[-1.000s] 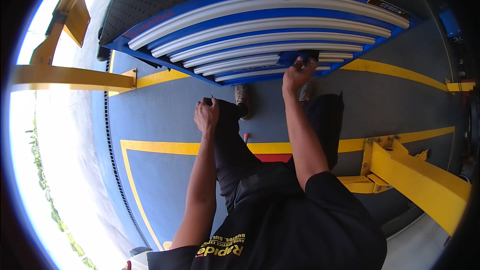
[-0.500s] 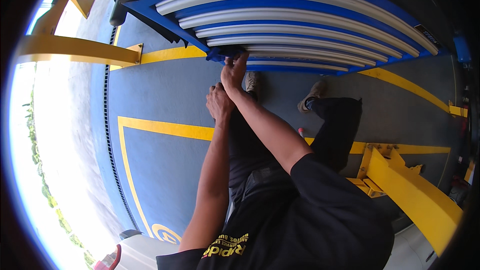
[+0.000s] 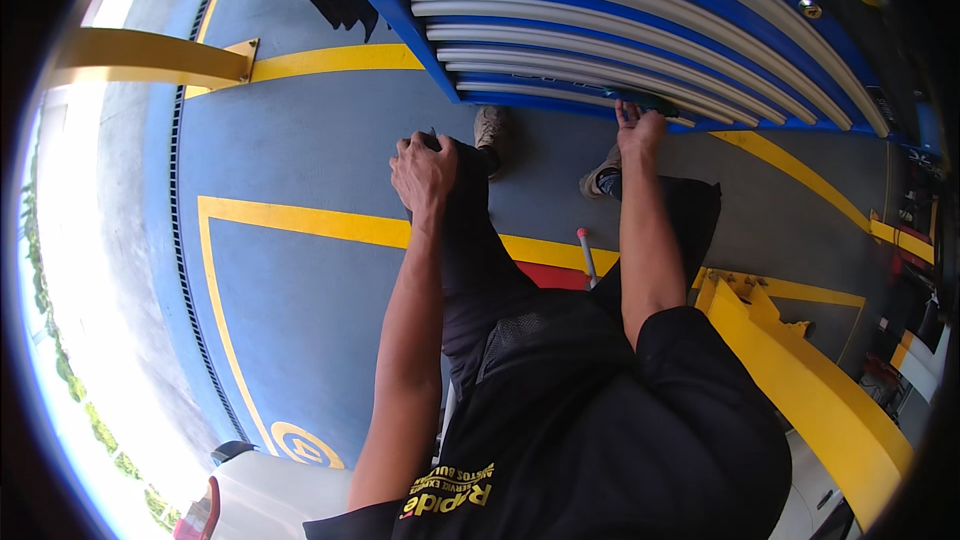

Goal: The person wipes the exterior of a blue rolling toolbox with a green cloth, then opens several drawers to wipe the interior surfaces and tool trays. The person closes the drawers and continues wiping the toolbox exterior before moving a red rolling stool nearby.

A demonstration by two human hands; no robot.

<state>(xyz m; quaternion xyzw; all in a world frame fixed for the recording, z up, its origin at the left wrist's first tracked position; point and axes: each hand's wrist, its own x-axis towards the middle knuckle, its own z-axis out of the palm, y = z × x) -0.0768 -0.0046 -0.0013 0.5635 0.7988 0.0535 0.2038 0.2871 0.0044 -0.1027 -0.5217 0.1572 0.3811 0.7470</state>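
Two hands in my head feed, one at work. Half a second ago the right hand (image 3: 640,130) was at the left end of the low pulls (image 3: 560,92), close by the left hand (image 3: 422,175); it now sits toward their right end, the two hands well apart. I read this as the work having crossed to the other side of the cabinet (image 3: 412,40). The right hand's fingers are bunched and pinching a dark cloth (image 3: 654,102), as I take it; the fingertips are partly lost against it. Cloth location: at the lower front edge of the cabinet, against the pulls. The left hand lies on the left knee (image 3: 466,162), fingers bent over it; I cannot tell whether it grips the trouser fabric. Materials: pulls long, pale, smooth and rounded, like metal or plastic strips, with blue bands between; lens bends them into arcs. Lock (image 3: 809,9) round and shiny. Cloth soft-looking and crumpled, greenish; its weave is too small to judge. Trousers (image 3: 480,260) matt black. Floor (image 3: 300,145) flat, grey-blue, with smooth painted yellow lines (image 3: 330,220). Yellow beam (image 3: 820,390), at right, thick, straight-sided and hard-edged, by my reading steel.
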